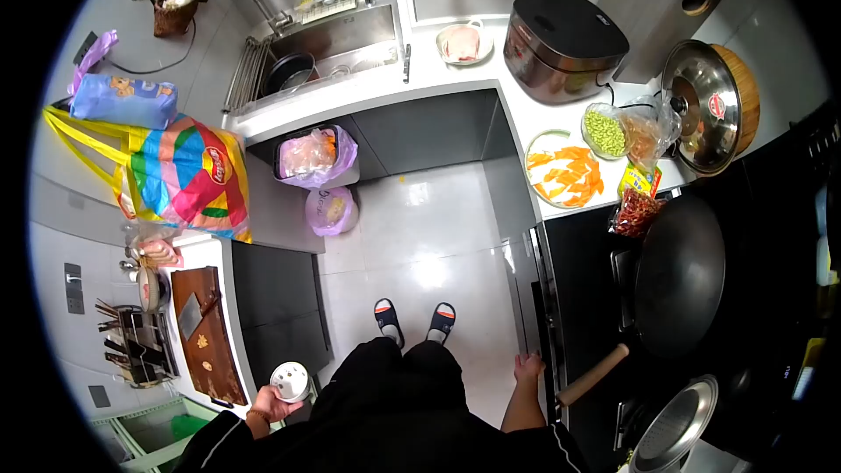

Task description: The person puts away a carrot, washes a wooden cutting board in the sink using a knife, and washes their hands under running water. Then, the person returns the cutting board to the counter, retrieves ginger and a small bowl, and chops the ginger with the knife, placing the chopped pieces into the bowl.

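My left hand [273, 405] is closed on the rim of a small white bowl [290, 382]. Several dark spots show inside the bowl; what they are I cannot make out. On the other side, my right hand [528, 370] is at the front edge of the stove [578, 298], fingers bunched together. Whatever those fingers touch is too small to name. Nearest to that hand is the wooden handle of a black wok [681, 280] on the stove. A wooden cutting board [206, 342] with a cleaver [190, 317] and some small yellowish pieces lies beyond my left hand.
On the right counter are a plate of orange slices [565, 177], a bowl of green beans [604, 131], a rice cooker [565, 44] and a steel lid [701, 114]. Raw meat [462, 42] sits on a plate by the sink [368, 31]. Trash bins [350, 158] stand below.
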The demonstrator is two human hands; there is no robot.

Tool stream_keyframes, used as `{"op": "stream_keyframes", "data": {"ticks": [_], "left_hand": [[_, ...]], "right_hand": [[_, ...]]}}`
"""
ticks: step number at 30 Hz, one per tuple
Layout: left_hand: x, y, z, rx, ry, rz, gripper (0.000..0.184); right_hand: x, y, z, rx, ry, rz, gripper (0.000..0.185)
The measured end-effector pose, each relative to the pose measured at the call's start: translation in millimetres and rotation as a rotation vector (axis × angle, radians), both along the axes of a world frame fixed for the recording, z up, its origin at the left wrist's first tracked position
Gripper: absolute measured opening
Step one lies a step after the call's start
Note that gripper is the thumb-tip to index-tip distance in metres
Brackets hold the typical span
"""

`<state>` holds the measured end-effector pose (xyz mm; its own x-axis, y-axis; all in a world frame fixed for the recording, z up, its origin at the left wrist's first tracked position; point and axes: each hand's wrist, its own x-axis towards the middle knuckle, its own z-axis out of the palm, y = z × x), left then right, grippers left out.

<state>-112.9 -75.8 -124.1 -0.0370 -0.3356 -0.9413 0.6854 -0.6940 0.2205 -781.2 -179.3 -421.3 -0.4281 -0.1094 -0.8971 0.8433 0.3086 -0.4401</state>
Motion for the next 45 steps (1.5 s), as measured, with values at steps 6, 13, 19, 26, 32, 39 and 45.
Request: {"op": "stream_keyframes", "data": {"ticks": [6,13,19,26,32,39,45], "left_hand": [[-9.2,39.7,-12.1,-0.017,0.034,0.260,0.070],[-36.9,76.8,-26.6,-0.300,-0.009,0.593,0.067],[-40.3,110.2,-6.2,-0.457,-0.121,0.909,0.067],[30.5,151.0,28.8,-0.488,-0.359,1.205,0.068],[151.8,159.7,3.6,-0.226,-0.754,1.448,0.055],[244.6,142.1,-1.4,-0.006,-0.879,1.498,0.044],[259.0,119.2,-26.1,0.289,-1.186,1.487,0.039]], "right_hand": [[-20.0,2.3,-14.5,0.124,0.000,-0.103,0.039],[89.6,-43.4,59.2,0.228,0.187,0.678,0.061],[210.8,-128.6,69.4,0.023,0.151,1.728,0.026],[531.6,-213.0,167.6,-1.019,0.816,2.428,0.026],[762.4,-135.9,274.8,-1.829,1.040,2.402,0.043],[883.5,-96.9,305.4,-1.677,1.385,2.872,0.074],[911.3,-114.7,314.6,-1.790,1.305,2.963,0.063]]}}
